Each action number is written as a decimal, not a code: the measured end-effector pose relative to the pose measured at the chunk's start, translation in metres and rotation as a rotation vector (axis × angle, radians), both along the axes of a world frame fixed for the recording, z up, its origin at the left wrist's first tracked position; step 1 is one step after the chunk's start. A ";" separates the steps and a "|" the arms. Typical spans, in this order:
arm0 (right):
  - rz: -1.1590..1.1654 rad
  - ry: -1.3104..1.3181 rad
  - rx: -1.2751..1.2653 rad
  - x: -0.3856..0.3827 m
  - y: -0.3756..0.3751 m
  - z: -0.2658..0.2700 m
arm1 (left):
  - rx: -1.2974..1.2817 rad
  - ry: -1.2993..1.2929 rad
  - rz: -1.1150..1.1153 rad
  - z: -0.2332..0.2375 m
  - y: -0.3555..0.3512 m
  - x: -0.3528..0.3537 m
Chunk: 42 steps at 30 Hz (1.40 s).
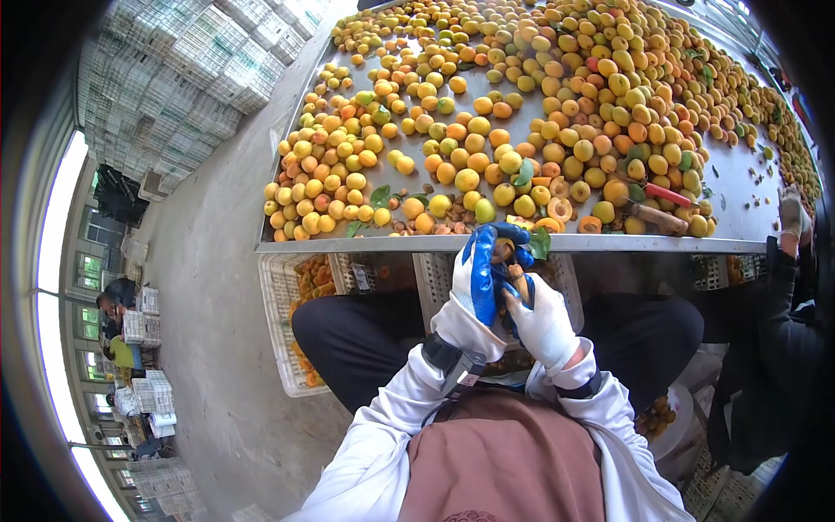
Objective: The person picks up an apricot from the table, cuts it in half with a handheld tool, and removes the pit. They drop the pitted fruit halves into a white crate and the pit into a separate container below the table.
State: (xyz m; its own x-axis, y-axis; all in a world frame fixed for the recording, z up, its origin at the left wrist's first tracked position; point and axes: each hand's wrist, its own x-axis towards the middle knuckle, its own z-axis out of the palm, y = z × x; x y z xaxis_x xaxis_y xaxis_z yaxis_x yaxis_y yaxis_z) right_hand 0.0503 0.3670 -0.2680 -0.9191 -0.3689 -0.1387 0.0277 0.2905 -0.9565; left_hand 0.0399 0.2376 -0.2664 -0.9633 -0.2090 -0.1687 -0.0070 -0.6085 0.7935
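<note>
Brown apron [504, 461] and white sleeves fill the bottom of the head view, and both gloved hands are raised just below the near edge of the tabletop [391, 244]. The left hand [477, 287], in a blue-coated glove, has its grip clamped round one apricot [503, 250], held just short of that edge. The right hand [544, 324], in a white glove, touches the left, its grip closed on a wooden-handled tool [519, 281] whose tip is hidden at the fruit. On the tabletop beside the near edge lie a few halved apricots [559, 209], loose pits and a red-handled knife [668, 195]. The heap of whole apricots [557, 96] covering the rest of the tabletop is far larger, so little looks done. Crates [283, 296] with fruit stand under the tabletop. At its right end rests a co-worker's gloved hand [793, 213].
</note>
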 end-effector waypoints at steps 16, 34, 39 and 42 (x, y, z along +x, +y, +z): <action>0.271 -0.195 -0.063 -0.007 0.010 -0.008 | 0.052 -0.131 0.088 0.006 0.002 0.012; 0.151 -0.142 -0.074 0.004 0.001 -0.012 | -0.084 -0.076 0.061 0.004 0.005 0.006; 0.228 -0.302 -0.208 -0.007 0.013 -0.006 | 0.068 -0.192 -0.020 0.020 -0.003 0.008; 0.287 -0.627 -0.259 -0.011 0.019 0.010 | 0.127 -0.181 -0.048 0.021 -0.007 0.010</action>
